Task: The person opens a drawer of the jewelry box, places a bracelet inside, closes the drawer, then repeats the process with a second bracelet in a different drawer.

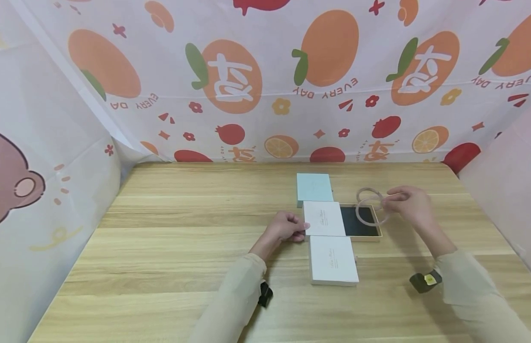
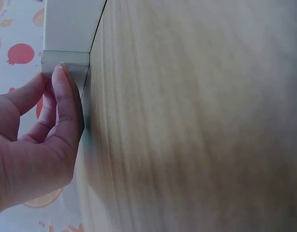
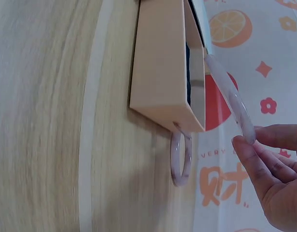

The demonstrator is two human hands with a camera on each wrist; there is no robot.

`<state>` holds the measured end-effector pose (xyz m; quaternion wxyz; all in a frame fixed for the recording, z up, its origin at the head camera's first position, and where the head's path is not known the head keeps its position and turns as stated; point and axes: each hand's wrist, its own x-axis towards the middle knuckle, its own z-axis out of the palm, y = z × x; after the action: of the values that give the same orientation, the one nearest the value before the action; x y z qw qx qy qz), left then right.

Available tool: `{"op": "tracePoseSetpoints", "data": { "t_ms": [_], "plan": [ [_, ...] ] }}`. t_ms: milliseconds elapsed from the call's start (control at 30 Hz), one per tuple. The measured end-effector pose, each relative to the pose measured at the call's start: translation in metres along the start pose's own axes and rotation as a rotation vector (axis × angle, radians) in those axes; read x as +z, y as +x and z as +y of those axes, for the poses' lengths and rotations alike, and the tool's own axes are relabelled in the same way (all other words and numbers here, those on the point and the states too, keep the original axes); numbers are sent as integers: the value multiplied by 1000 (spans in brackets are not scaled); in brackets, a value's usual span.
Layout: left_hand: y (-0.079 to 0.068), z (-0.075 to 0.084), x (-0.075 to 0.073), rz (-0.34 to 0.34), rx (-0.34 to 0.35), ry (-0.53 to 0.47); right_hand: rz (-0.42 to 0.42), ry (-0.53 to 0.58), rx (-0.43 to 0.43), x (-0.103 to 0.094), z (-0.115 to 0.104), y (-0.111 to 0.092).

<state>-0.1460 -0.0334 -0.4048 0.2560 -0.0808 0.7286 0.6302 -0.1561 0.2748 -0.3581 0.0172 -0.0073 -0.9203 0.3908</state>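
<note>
My left hand (image 1: 287, 226) pinches the left end of the middle white box (image 1: 323, 219), a sleeve with grey lettering on top. From its right side a drawer (image 1: 349, 221) with black lining is pulled out. Over that drawer my right hand (image 1: 411, 204) holds a pale, translucent bangle (image 3: 231, 99) between thumb and fingers, tilted. A second pale bangle (image 3: 175, 159) is beside the drawer's far side on the table. In the left wrist view, the left hand's fingertips (image 2: 61, 70) are at the box end.
A light blue box (image 1: 314, 187) sits behind the middle box, and another white box (image 1: 333, 259) in front of it, both against it. The wooden table (image 1: 171, 247) ends at a fruit-printed cloth (image 1: 265, 119) at the back.
</note>
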Motion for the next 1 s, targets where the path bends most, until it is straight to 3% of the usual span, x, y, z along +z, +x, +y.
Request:
{"op": "tracePoseSetpoints", "data": {
  "t_ms": [600,1000],
  "plan": [
    [1,2,0,0,-17,-6,-82,3,15,18,-7,1],
    [1,2,0,-3,-18,-8,-78,32,-2,22,-6,2]
  ]
}}
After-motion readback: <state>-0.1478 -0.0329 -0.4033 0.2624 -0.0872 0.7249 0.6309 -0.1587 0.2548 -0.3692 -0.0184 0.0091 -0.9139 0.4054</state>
